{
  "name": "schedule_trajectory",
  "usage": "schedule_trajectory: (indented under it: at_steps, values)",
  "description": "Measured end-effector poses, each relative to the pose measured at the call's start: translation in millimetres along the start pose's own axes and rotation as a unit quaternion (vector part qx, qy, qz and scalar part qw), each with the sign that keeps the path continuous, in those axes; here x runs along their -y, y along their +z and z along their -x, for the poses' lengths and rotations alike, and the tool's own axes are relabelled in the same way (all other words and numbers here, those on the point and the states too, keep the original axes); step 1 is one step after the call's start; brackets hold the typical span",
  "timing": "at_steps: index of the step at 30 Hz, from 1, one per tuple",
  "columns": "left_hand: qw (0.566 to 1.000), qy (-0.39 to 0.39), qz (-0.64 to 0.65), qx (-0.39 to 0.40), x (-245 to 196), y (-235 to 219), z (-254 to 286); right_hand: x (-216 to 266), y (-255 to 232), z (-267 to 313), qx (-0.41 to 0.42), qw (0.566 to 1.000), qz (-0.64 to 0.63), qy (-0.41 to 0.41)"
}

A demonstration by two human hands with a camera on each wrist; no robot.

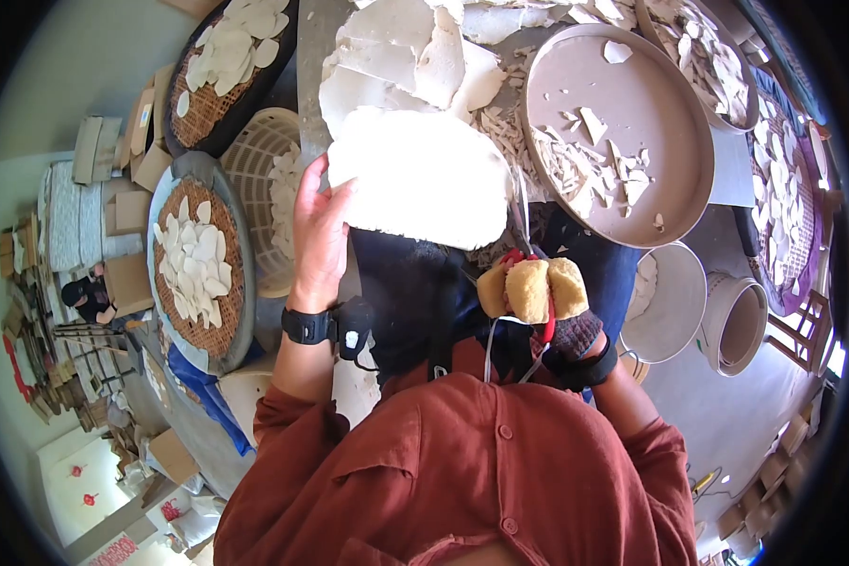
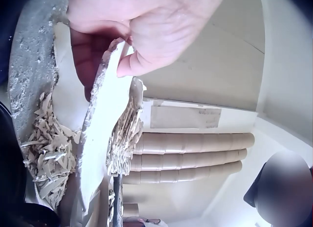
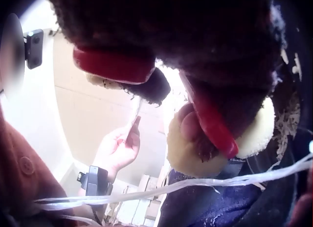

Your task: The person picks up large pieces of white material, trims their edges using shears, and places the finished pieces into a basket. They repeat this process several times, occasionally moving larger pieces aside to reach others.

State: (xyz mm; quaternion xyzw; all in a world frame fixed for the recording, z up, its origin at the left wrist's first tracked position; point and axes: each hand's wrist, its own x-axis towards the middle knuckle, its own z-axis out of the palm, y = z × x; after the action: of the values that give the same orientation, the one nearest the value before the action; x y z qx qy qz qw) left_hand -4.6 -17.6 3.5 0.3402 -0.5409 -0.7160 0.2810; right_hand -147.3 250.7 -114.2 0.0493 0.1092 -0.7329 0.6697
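Observation:
My left hand (image 1: 328,203) pinches the left edge of a large flat white slab (image 1: 424,179) and holds it up over my lap. In the left wrist view the thumb and fingers of that hand (image 2: 142,36) clamp the slab (image 2: 105,124) seen edge-on. My right hand (image 1: 533,288), in a dark glove with yellow padded fingertips, grips red-handled shears (image 1: 524,259) just below the slab's lower right edge. The right wrist view shows the red handles (image 3: 115,65) inside the glove, and the left hand (image 3: 117,148) farther off. The blades are mostly hidden.
A pile of big white slabs (image 1: 406,57) lies ahead. A round tray (image 1: 575,66) with cut strips sits at the right. Woven trays of white pieces (image 1: 246,274) and a plastic basket (image 1: 255,151) stand to the left. A white bucket (image 1: 674,302) and a pot (image 1: 740,321) stand at the right.

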Motion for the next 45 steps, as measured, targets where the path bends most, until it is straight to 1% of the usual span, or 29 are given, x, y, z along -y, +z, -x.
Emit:
schedule_trajectory:
  at_steps: [1,3,4,5,8,9,11,14,16,18,19,20,21,22,23,24,25,26,27,30,32,35,37,38,40,41,43,44,45]
  values:
    - [1.000,-0.007,0.013,-0.015,1.2,1.1,0.2,-1.5,-0.3,-2.4,0.019,0.991,-0.132,0.024]
    - [0.998,-0.019,0.039,-0.044,6.5,7.4,-0.1,-9.7,2.0,-8.0,0.039,0.992,-0.120,0.003]
    - [0.997,-0.022,0.058,-0.038,12.0,8.6,-0.8,-12.5,0.5,-10.4,0.049,0.992,-0.115,-0.007]
    - [0.996,-0.026,0.077,-0.031,19.7,8.4,-1.0,-13.8,-12.6,-12.2,0.046,0.996,-0.076,0.016]
    - [0.994,-0.053,0.092,-0.030,20.8,22.0,4.0,-15.8,3.5,-14.2,0.068,0.995,-0.073,0.014]
    - [0.994,-0.064,0.084,-0.024,19.0,22.3,3.2,-16.5,-1.2,-14.0,0.068,0.993,-0.096,0.019]
    - [0.995,-0.067,0.073,-0.014,17.7,20.4,0.6,-23.3,-29.8,-14.3,0.029,0.983,-0.165,0.073]
    - [0.997,-0.032,0.062,-0.013,13.9,12.8,-5.1,-18.5,-9.3,-10.8,-0.008,0.963,-0.252,0.095]
    - [0.998,0.002,0.054,-0.030,12.3,8.6,-8.6,-12.8,6.7,-9.2,-0.021,0.968,-0.235,0.090]
    - [0.996,0.035,0.079,-0.034,6.4,7.8,-9.9,-9.4,12.5,-9.8,-0.032,0.985,-0.147,0.085]
    - [0.994,0.050,0.091,-0.035,2.9,7.7,-9.6,-6.2,18.0,-10.3,-0.114,0.909,-0.376,0.141]
    - [0.994,0.064,0.093,-0.013,-0.3,6.6,-8.6,-5.1,25.4,-10.7,-0.069,0.949,-0.279,0.130]
    - [0.992,0.079,0.095,0.010,-4.4,4.7,-7.0,-5.3,33.0,-11.1,-0.024,0.977,-0.179,0.117]
    - [0.990,0.092,0.097,0.033,-8.9,2.8,-6.9,-7.7,31.6,-11.5,-0.016,0.976,-0.180,0.121]
    - [0.988,0.116,0.028,0.093,-15.6,1.1,-10.0,-10.2,30.2,-12.1,-0.009,0.975,-0.181,0.125]
    - [0.978,0.172,-0.011,0.118,-22.5,6.0,-7.3,-11.8,34.9,-14.2,-0.001,0.975,-0.182,0.129]
    - [0.971,0.203,-0.063,0.113,-24.4,5.8,-9.1,-9.1,47.9,-11.7,-0.011,0.957,-0.250,0.149]
    - [0.959,0.235,-0.114,0.108,-26.4,4.3,-12.4,-8.3,51.2,-11.2,-0.016,0.953,-0.257,0.159]
    - [0.952,0.245,-0.139,0.120,-27.7,3.7,-14.6,-7.5,54.4,-10.6,-0.020,0.949,-0.264,0.168]
    - [0.952,0.222,-0.158,0.142,-25.4,-0.4,-16.3,0.3,70.2,-11.0,-0.027,0.929,-0.312,0.196]
    - [0.953,0.212,-0.147,0.156,-23.7,-0.3,-17.0,-3.4,62.7,-15.8,0.002,0.922,-0.329,0.204]
    - [0.955,0.203,-0.144,0.163,-21.5,-0.9,-18.0,-1.0,40.7,-15.3,-0.004,0.916,-0.343,0.209]
    - [0.960,0.185,-0.124,0.171,-18.9,-0.7,-19.9,7.7,60.1,-18.9,-0.022,0.890,-0.391,0.235]
    - [0.964,0.167,-0.102,0.180,-16.8,-0.2,-20.5,13.8,79.4,-18.5,-0.030,0.862,-0.436,0.259]
    - [0.970,0.137,-0.071,0.188,-12.1,1.5,-22.0,16.6,90.1,-19.8,-0.018,0.834,-0.474,0.280]
    - [0.972,0.124,-0.062,0.188,-9.8,2.8,-23.3,14.6,82.2,-20.7,0.001,0.838,-0.470,0.279]
    - [0.975,0.104,-0.048,0.188,-8.0,2.7,-25.6,12.4,71.4,-21.7,-0.042,0.812,-0.504,0.291]
    - [0.976,0.098,-0.043,0.190,-8.0,3.3,-28.3,13.2,67.9,-22.3,-0.102,0.778,-0.540,0.303]
    - [0.976,0.092,-0.036,0.192,-7.7,4.7,-30.9,14.0,64.1,-21.3,-0.093,0.809,-0.502,0.292]
